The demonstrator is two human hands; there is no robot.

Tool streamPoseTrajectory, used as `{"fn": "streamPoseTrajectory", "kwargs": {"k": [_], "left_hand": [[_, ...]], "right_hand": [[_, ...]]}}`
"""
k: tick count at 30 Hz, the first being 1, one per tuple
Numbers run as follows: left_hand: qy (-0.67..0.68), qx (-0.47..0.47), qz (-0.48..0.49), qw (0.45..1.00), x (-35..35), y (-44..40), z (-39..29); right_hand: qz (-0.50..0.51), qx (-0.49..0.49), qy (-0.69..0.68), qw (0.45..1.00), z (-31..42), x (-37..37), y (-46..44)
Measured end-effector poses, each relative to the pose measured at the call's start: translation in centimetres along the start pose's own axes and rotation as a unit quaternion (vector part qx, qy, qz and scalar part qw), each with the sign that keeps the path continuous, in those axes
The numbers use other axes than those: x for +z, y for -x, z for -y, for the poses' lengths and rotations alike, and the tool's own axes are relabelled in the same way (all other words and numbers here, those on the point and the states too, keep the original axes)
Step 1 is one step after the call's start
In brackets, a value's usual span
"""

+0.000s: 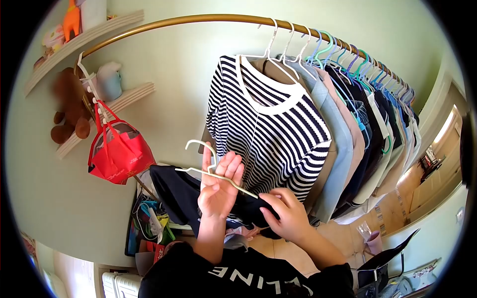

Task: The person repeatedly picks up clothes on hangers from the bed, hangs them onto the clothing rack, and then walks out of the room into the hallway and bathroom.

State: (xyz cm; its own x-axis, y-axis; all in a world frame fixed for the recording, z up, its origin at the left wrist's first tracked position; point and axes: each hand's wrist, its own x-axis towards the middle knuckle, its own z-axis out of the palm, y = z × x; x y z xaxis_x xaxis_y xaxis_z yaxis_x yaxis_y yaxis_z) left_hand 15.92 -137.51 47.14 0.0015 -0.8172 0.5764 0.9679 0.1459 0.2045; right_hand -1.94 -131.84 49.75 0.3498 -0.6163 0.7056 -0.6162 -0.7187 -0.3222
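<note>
Clothes rail (174,22), brass-coloured, arched from 10 to 2 o'clock; hung with white hangers (269,51) at 12 to 1 o'clock, then coloured ones towards 2.
Upper shelf (107,30), wall-mounted, 10 o'clock: orange figure (72,22), white item (93,15).
Lower shelf (134,95), between 9 and 10 o'clock: pale blue-and-white object (110,82), blurred.
Floor (303,256), tiled, 5 o'clock.

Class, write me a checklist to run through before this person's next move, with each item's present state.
1. Left hand at the hanger: ok, the hanger crosses its raised fingers.
2. Hanger's hook clear of the rail: ok.
3. Right hand gripping firmly: cannot tell, though its fingers are by the hanger's end.
4. Dark cloth secured on the hanger: cannot tell, partly hidden.
5. Striped top hung up: ok.
</note>
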Motion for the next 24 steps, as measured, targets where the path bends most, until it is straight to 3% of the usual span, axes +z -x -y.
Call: {"fn": "streamPoseTrajectory", "kwargs": {"k": [7, 11, 17, 24], "left_hand": [[-0.012, -0.050, 0.050, 0.997, 0.3, -3.3, -0.1], [-0.036, -0.091, 0.071, 0.993, 0.3, -4.8, -0.8], [-0.041, -0.088, 0.024, 0.995, -3.1, -5.4, -4.8], [-0.060, -0.111, 0.000, 0.992, -5.4, -6.2, -7.9]], "right_hand": [[-0.079, -0.017, 0.089, 0.993, -1.6, 0.7, -1.5], [-0.113, 0.033, 0.100, 0.988, -1.9, -1.5, -5.7], [-0.228, 0.019, 0.170, 0.958, -2.4, -4.7, -13.0], [-0.263, 0.068, 0.197, 0.942, -4.9, -3.7, -18.3]]}}
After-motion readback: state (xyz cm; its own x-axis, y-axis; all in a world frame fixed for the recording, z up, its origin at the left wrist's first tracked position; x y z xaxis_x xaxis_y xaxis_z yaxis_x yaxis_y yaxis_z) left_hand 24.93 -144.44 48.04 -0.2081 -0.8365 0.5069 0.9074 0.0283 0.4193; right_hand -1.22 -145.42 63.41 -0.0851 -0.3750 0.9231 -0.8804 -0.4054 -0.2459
